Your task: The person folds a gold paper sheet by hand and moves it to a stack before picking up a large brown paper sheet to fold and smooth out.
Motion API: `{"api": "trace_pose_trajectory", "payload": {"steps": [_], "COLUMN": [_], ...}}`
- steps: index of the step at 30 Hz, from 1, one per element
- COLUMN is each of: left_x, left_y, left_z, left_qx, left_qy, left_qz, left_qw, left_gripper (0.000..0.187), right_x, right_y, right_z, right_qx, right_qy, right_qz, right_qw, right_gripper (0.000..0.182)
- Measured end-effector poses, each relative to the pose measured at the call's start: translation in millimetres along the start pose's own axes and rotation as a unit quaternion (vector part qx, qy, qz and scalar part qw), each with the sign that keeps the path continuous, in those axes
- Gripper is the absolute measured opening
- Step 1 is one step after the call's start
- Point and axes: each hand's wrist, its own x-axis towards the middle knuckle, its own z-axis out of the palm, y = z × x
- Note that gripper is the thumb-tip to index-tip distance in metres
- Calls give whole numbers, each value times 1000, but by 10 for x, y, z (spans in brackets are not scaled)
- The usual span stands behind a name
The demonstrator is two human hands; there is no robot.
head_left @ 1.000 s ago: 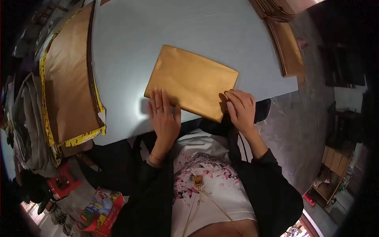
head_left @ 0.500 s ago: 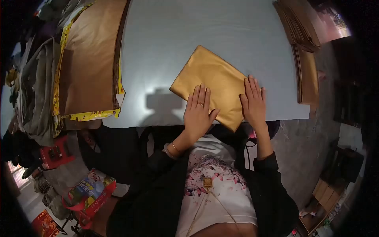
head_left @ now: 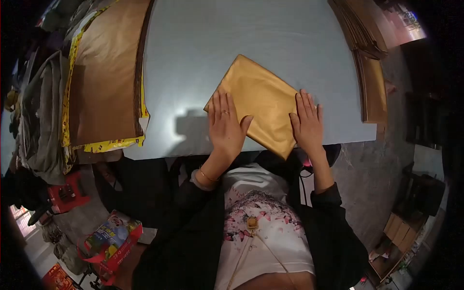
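A folded piece of gold-coloured sheet material (head_left: 261,99) lies turned at an angle on the pale blue-grey tabletop (head_left: 179,53), one corner hanging over the front edge. My left hand (head_left: 225,125) rests flat on its left corner, fingers stretched out and thumb apart. On the opposite side, my right hand (head_left: 307,121) lies flat with its fingertips along the right corner. Neither hand grips anything. Beneath the palms, parts of the sheet's edges are hidden.
At the left of the table, a stack of brown-gold sheets (head_left: 106,82) sits on yellow printed wrapping (head_left: 113,144). Folded brown-gold pieces (head_left: 372,87) line the right edge. A heap of grey cloth (head_left: 41,111) hangs beyond the left side. A red printed bag (head_left: 113,239) stands below.
My left hand has slid left across the gold sheet to its left corner. The right hand stays at the right corner. The whole view has shifted slightly.
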Motion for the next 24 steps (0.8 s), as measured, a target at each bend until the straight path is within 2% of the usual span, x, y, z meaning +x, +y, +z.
{"api": "trace_pose_trajectory", "payload": {"steps": [1,2,4,5,7,8,13,19,20,24], "left_x": [126,260,355,408,468,494,638,827,854,904], "left_y": [120,251,396,445,473,454,243,-106,-210,-372], "left_z": [-53,-115,113,210,377,451,501,416,493,386], "left_qx": [-11,-23,-54,-82,-105,-73,-77,-13,-14,-4], "left_qy": [-6,-80,-10,-40,-32,-42,-42,-1,31,39], "left_qz": [-7,12,110,130,155,156,169,122,122,99], "left_qw": [1000,996,992,987,982,984,982,992,992,994], "left_gripper": [68,67,65,59,59,58,53,50,49,48], "right_x": [-4,1,6,6,0,2,-4,-12,-18,-20], "right_y": [6,3,-12,-8,-2,0,4,16,17,6], "right_z": [13,7,-16,-5,-10,-15,-11,18,18,31], "right_qx": [-7,-9,2,9,4,5,-3,-7,-9,5], "right_qy": [-4,-2,-2,-5,-2,-4,-5,-9,-9,4], "right_qz": [1,-4,-2,1,-5,-4,-8,-5,0,7], "right_qw": [1000,1000,1000,1000,1000,1000,1000,1000,1000,1000], "right_gripper": [52,52,52,52,52,52,53,53,53,53]}}
